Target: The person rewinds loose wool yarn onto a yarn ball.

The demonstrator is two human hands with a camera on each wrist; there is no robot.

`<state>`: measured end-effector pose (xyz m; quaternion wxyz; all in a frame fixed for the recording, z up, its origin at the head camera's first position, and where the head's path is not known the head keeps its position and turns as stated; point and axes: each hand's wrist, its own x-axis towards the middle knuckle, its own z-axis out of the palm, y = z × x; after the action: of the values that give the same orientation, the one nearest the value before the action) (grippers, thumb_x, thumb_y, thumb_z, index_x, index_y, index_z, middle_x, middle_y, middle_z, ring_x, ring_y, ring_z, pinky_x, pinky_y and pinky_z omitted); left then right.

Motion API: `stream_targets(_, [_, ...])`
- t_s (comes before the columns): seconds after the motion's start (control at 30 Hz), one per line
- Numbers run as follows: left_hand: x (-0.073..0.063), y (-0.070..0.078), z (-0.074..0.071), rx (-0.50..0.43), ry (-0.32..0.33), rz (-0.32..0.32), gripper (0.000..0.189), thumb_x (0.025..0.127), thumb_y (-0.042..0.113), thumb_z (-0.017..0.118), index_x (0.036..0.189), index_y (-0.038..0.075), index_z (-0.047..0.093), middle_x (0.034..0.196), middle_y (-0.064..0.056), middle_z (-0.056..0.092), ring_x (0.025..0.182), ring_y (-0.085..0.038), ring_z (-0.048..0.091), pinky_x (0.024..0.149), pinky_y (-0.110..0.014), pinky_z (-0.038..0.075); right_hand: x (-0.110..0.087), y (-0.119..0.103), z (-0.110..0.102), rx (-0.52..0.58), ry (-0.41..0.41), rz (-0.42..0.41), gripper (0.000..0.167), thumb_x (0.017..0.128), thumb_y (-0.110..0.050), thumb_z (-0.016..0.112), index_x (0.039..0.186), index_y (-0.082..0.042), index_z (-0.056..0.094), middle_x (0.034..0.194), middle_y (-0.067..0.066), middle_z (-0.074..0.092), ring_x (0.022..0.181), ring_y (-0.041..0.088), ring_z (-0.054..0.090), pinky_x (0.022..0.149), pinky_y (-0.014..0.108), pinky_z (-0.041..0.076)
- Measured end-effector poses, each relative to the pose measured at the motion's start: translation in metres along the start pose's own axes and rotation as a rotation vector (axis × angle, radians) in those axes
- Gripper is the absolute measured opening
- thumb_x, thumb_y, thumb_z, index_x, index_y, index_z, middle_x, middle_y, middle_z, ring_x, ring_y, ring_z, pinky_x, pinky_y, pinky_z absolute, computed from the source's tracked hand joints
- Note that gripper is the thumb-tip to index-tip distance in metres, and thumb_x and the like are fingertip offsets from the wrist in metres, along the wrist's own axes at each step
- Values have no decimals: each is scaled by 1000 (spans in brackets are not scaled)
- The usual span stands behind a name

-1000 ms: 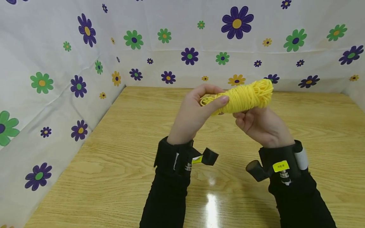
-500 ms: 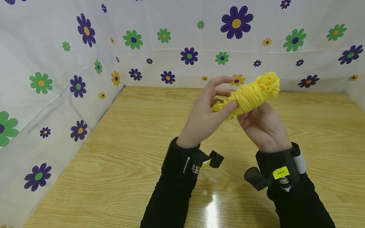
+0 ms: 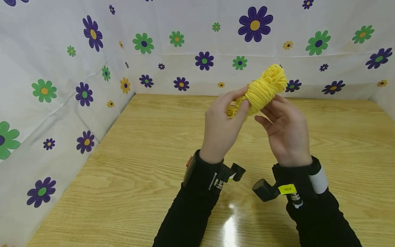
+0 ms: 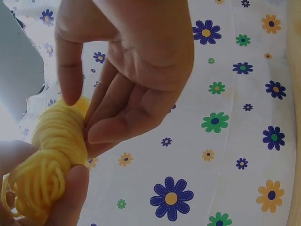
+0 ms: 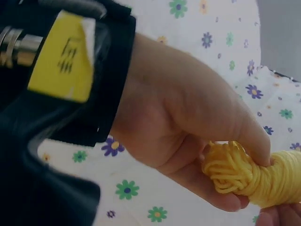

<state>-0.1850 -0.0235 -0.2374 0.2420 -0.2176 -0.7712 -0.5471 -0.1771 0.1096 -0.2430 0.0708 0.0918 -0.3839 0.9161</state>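
A hank of yellow cord (image 3: 261, 92), wound round its middle with loose loops at both ends, is held in the air over the table. My left hand (image 3: 219, 128) grips its lower-left end between thumb and fingers. The right wrist view shows this left hand (image 5: 188, 106) round the looped end. My right hand (image 3: 290, 135), palm turned toward the head camera, reaches the upper part from the right. In the left wrist view, the right hand (image 4: 141, 61) has its fingertips on two sides of the wound cord (image 4: 59, 132). The far side of the hank is hidden.
A wooden table (image 3: 132, 164) spreads below both hands. White flowered cloth (image 3: 185, 48) hangs behind it and along the left. Each wrist wears a black strap with a small camera; the right camera (image 3: 263, 190) juts inward.
The hank has tilted more steeply, its upper end rising, then swinging left. My left hand has turned upright, its fingers closing down on the cord. The right hand has turned and reached higher along the hank.
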Motion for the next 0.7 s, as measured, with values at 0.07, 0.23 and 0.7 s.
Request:
stream_targets(0.07, [0, 0, 0, 20, 11, -8, 30, 92, 16, 57, 120, 5, 60, 116, -6, 62, 104, -12, 55, 80, -19, 45, 0, 0, 1, -99, -24, -46, 20, 91, -6, 55, 108, 0, 64, 107, 12, 60, 87, 18, 60, 70, 25, 52])
stream_targets(0.23, [1, -2, -1, -15, -31, -71, 33, 91, 18, 59, 120, 3, 60, 113, -9, 64, 92, -14, 61, 71, -17, 50, 2, -3, -3, -230, -52, -61, 23, 86, -9, 63, 109, -3, 65, 113, 13, 52, 91, 18, 57, 73, 24, 53])
stream_targets(0.7, [8, -24, -2, -208, -241, -394, 33, 90, 27, 60, 110, 1, 63, 102, -8, 66, 90, -15, 62, 77, -23, 52, 21, -16, -32, -561, -161, 160, 29, 85, -15, 66, 110, 0, 63, 102, 6, 63, 85, 17, 62, 70, 26, 55])
